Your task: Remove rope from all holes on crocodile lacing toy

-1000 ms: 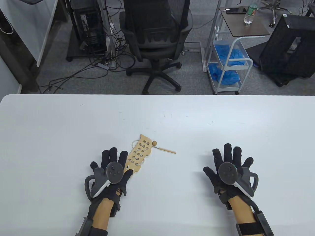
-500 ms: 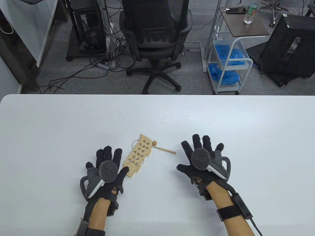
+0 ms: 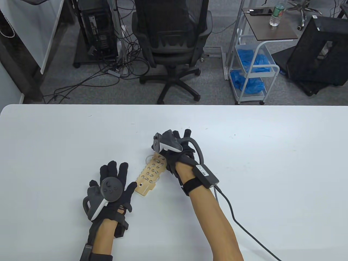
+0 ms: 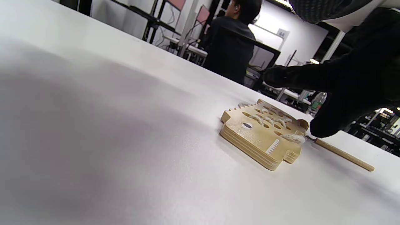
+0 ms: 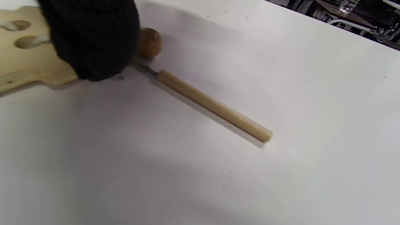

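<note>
The wooden crocodile lacing toy lies flat and slanted on the white table, with white rope laced through its holes. My left hand lies flat with fingers spread, its thumb tip against the toy's head end. My right hand, turned on its side, covers the tail end. In the right wrist view one fingertip is down at the crocodile's edge, beside the round wooden bead and the rope's wooden stick. The left wrist view shows the toy, the stick and the right hand with one finger stretched out.
A black cable runs from my right wrist across the table towards the near edge. Beyond the far edge stand an office chair and a wire cart. A person sits in the background of the left wrist view.
My right hand has swept left across the table and turned onto its side over the toy's tail, now hiding bead and stick from above. My left hand slid slightly left, towards me.
</note>
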`<act>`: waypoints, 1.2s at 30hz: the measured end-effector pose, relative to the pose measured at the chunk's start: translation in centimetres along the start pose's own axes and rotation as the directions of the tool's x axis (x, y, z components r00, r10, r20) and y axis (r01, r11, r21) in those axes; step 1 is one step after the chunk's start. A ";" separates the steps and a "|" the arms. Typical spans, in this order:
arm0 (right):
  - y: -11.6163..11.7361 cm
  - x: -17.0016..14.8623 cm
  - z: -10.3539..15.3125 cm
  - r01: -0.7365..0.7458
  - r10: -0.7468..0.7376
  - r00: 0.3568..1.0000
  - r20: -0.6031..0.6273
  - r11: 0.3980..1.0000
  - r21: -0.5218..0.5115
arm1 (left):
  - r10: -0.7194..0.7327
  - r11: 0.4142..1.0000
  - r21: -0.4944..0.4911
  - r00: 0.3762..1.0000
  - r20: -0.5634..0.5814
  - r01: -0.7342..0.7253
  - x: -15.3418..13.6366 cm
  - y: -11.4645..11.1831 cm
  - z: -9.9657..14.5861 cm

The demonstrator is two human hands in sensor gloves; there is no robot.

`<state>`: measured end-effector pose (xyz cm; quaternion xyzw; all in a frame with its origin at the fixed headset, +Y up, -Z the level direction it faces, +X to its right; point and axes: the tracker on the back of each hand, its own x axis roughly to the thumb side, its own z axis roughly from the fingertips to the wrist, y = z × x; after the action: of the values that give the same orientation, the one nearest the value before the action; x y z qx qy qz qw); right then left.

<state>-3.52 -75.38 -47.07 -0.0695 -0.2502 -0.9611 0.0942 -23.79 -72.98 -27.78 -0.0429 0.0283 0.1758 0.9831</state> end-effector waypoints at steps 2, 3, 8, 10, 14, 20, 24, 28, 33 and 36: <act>-0.3 0.6 -0.8 -0.031 0.032 0.999 -0.009 0.999 0.045 | 0.001 1.000 0.002 1.000 0.003 -0.001 0.1 0.1 0.1; -0.4 1.0 -1.2 -0.073 0.073 0.997 -0.009 0.996 0.048 | 0.003 1.000 0.003 1.000 0.005 -0.003 0.1 0.1 0.1; -0.1 2.5 -2.7 -0.197 0.198 0.980 -0.009 0.980 0.042 | -0.001 1.000 0.005 1.000 0.004 0.001 0.2 0.0 0.2; 0.3 2.8 -3.2 -0.211 0.211 0.977 -0.013 0.977 0.044 | 0.016 1.000 0.011 1.000 0.001 -0.016 0.2 0.0 0.2; 0.6 2.7 -3.0 -0.214 0.216 0.976 0.022 0.975 -0.055 | 0.015 1.000 0.006 1.000 -0.002 -0.015 0.1 -0.1 0.1; 1.1 1.6 -2.3 -0.294 0.301 0.953 0.019 0.941 -0.170 | 0.019 1.000 0.001 1.000 -0.003 -0.019 0.1 -0.1 0.1; 2.5 0.2 -1.7 -0.173 0.203 0.972 0.118 0.959 -0.223 | 0.022 1.000 -0.003 1.000 0.002 -0.022 0.2 0.0 0.1; 3.0 -2.6 0.4 0.083 -0.023 0.963 0.269 0.973 -0.215 | 0.027 1.000 -0.008 1.000 0.004 -0.027 0.2 0.0 0.1; 4.8 -5.7 3.1 0.343 -0.212 0.882 0.420 0.901 -0.267 | 0.042 0.999 -0.011 0.999 0.013 -0.042 0.2 0.1 0.1; 5.6 -7.4 4.8 0.495 -0.338 0.813 0.473 0.829 -0.259 | 0.055 0.998 -0.006 0.998 0.023 -0.055 0.4 0.1 0.3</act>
<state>5.34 -76.75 -41.61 -0.2271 -0.0875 -0.9507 -0.1920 -23.46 -72.70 -27.55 -0.0425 0.0176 0.2033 0.9780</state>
